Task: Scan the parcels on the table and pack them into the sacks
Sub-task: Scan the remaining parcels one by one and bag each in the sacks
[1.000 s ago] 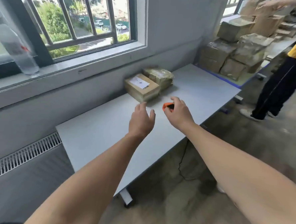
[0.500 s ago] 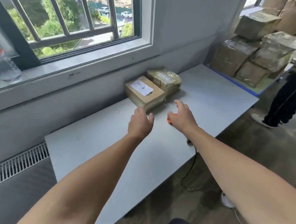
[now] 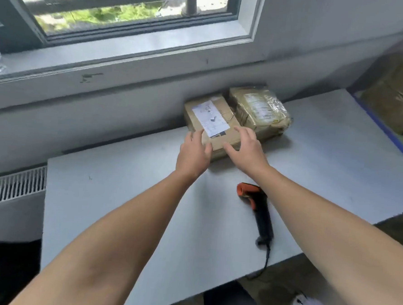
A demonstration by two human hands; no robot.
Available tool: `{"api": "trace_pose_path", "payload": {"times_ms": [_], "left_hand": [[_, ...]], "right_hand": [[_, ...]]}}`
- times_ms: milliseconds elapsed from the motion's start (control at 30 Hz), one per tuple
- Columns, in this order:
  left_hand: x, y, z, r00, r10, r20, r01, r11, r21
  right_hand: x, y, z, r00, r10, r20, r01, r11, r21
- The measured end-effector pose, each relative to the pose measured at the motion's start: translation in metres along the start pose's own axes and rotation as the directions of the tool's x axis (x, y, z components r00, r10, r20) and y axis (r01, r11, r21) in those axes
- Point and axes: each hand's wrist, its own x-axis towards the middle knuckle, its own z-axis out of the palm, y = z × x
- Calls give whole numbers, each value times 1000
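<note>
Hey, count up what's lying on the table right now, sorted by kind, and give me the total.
Parcels: 2, a cardboard box with a white label and a tape-wrapped parcel
Handheld scanners: 1, the orange and black scanner
Total: 3

room: table (image 3: 103, 205) left of scanner (image 3: 258, 210) | blocked: taped parcel (image 3: 262, 111) just beside box (image 3: 212, 120) right side; wall (image 3: 103, 122) close behind both
</note>
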Motion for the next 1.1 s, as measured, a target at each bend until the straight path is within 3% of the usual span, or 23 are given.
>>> {"api": "trace_pose_path", "payload": {"times_ms": [333, 567, 800, 1100], "left_hand": [[41, 1, 39, 989, -151, -3, 150, 987, -53], [36, -17, 41, 996, -91, -14, 88, 989, -118], [-4, -54, 26, 997, -78, 3, 78, 991, -110], [-132, -102, -18, 991, -124, 45, 126, 991, -52]], "right_hand": [[65, 21, 15, 996, -48, 74, 51, 998, -43], [68, 10, 17, 995, -25, 101, 35, 994, -102], [14, -6, 39, 996, 3, 84, 4, 996, -88], [-110, -40, 87, 993, 6, 114, 4, 996, -86]]}}
